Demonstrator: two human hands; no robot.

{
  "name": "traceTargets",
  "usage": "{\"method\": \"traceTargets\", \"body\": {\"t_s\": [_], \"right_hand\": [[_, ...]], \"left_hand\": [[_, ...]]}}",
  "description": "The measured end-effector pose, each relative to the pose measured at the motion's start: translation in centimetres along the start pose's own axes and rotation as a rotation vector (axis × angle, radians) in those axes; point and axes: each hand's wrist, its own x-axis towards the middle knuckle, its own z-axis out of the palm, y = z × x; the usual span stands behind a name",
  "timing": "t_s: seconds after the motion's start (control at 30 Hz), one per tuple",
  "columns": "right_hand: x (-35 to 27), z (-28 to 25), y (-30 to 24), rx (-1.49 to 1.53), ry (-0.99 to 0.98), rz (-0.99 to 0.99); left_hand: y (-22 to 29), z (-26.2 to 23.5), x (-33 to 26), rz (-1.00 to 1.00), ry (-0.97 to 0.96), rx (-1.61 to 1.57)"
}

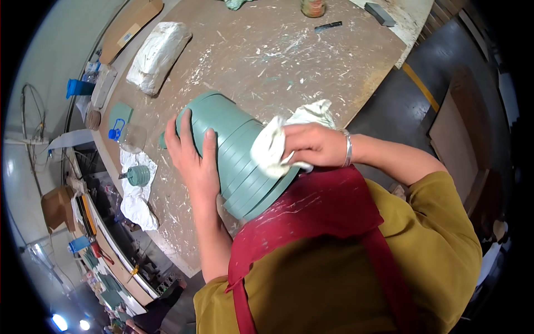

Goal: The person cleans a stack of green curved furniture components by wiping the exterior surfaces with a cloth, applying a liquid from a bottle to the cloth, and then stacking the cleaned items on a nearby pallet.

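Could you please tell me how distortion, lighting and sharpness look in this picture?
Head view: fisheye bending and black rims at the sides; head view, lower left: glare from the round white lamp; head view, bottom: dark shadow across the mustard-yellow cloth shirt; head view, centre: the banded green tapered vessel looks fairly sharp.

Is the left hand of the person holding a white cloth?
No, the right hand holds the white cloth, while the left hand rests against the green ridged vessel.

Far middle of table (261,61) lay open, left side crowded.
Free passage ran beyond green ribbed vessel (236,161); white bundle (158,57), clear bottle (132,138), spread cloth (137,209) obstructed leftward reach.
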Motion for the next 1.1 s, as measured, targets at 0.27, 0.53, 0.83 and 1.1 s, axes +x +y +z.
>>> {"method": "traceTargets", "body": {"t_s": [0.27, 0.53, 0.83, 1.1], "right_hand": [[3.6, 2.3, -1.6, -0.086, -0.073, -0.387], [1.3, -3.4, 0.4, 0.276, 0.3, 0.311], [3.3, -0.4, -0.6, -0.063, -0.198, -0.21], [4.3, 0.8, -1.0, -0.053, -0.054, -0.293]], "left_hand": [[-1.0, 0.5, 0.3, -0.047, 0.062, -0.064], [-0.3, 0.3, 0.1, -0.098, 0.076, -0.049], [-0.1, 0.6, 1.6, -0.178, 0.099, -0.012], [-0.5, 0.8, 1.4, -0.178, 0.132, -0.058]]}}
